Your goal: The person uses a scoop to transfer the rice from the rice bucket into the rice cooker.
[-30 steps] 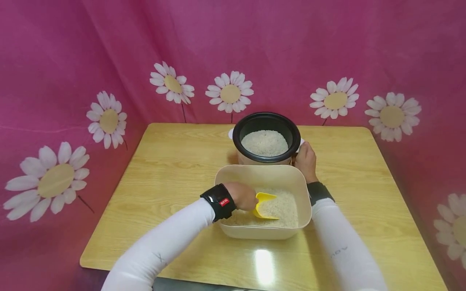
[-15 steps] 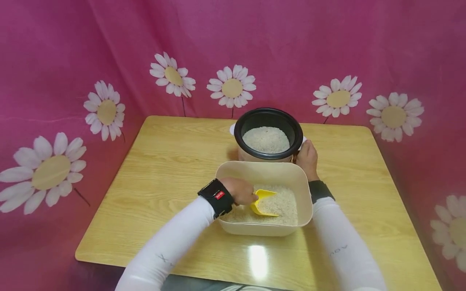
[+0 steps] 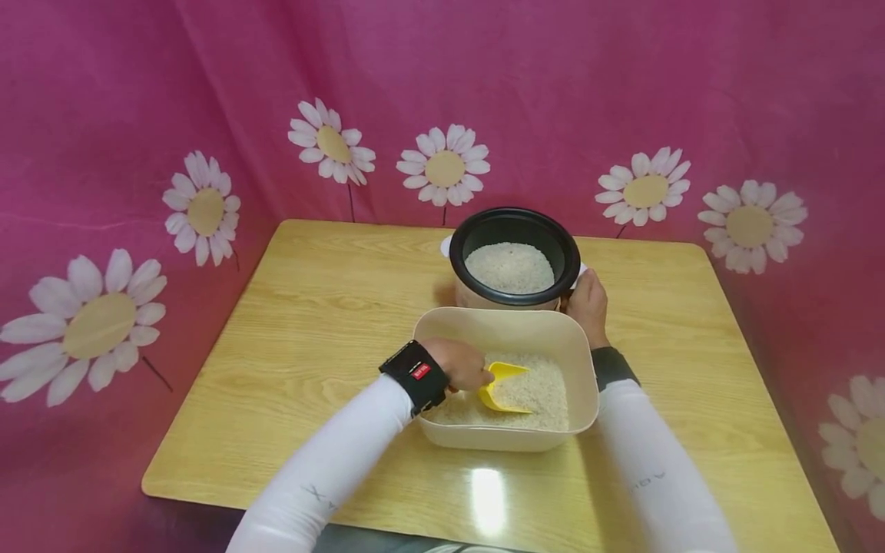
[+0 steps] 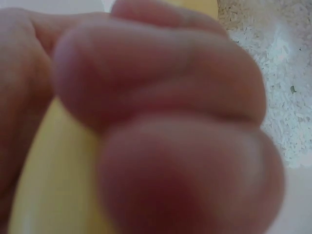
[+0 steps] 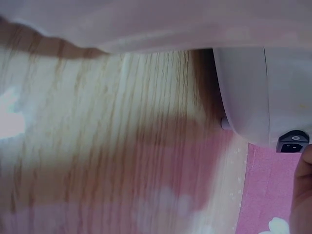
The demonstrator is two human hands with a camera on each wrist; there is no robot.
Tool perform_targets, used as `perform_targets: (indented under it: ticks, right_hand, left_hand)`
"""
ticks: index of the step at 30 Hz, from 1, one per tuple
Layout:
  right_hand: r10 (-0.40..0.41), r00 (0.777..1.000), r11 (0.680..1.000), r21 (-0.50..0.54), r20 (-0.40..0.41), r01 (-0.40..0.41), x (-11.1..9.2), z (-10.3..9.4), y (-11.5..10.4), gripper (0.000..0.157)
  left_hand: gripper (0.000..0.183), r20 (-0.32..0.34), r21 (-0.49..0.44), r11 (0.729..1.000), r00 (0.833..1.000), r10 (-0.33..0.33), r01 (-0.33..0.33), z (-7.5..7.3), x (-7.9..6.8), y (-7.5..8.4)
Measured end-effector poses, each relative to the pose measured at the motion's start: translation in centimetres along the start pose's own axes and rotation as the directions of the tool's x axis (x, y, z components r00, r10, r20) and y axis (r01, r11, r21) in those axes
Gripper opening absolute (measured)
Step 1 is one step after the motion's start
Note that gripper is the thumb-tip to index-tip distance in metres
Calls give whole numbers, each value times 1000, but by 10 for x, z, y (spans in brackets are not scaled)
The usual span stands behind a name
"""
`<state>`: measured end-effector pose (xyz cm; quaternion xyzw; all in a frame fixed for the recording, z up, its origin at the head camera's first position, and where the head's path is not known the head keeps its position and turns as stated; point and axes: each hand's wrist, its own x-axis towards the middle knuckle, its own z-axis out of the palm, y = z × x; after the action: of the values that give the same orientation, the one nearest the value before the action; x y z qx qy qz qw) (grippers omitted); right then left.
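Note:
My left hand grips a yellow scoop inside a cream plastic bin. The scoop rests in loose white rice, its open end facing right. In the left wrist view, curled fingers wrap the scoop's handle. Just behind the bin stands a rice cooker with a black inner pot, which has rice in it. My right hand holds the cooker's white handle at its right side. The cooker's pale body shows in the right wrist view.
Everything stands on a wooden table with rounded corners. A pink curtain with large daisies hangs around its back and sides. On the cooker's body sits a black power socket.
The head view has tipped slightly, so the table sits a little higher. Scoop and both hands keep nearly the same places, the scoop shifting slightly left within the bin.

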<state>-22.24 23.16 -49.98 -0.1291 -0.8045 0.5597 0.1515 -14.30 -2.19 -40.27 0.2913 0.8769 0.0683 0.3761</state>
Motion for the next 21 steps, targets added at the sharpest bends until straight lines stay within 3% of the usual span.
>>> perform_targets:
  ticks: [6, 13, 21]
  right_hand:
    - [3, 1000, 999, 47, 26, -5, 0, -2, 3, 46]
    - [-21, 1000, 1000, 1, 3, 21, 1, -2, 3, 48]
    - [12, 998, 1000, 19, 54, -13, 3, -3, 3, 48]
  left_hand:
    - [48, 4, -6, 1000, 1000, -14, 14, 0, 4, 0]
    - [49, -1, 4, 1000, 1000, -10, 10, -1, 1, 1]
    - [50, -3, 3, 1000, 1000, -22, 22, 0, 2, 0]
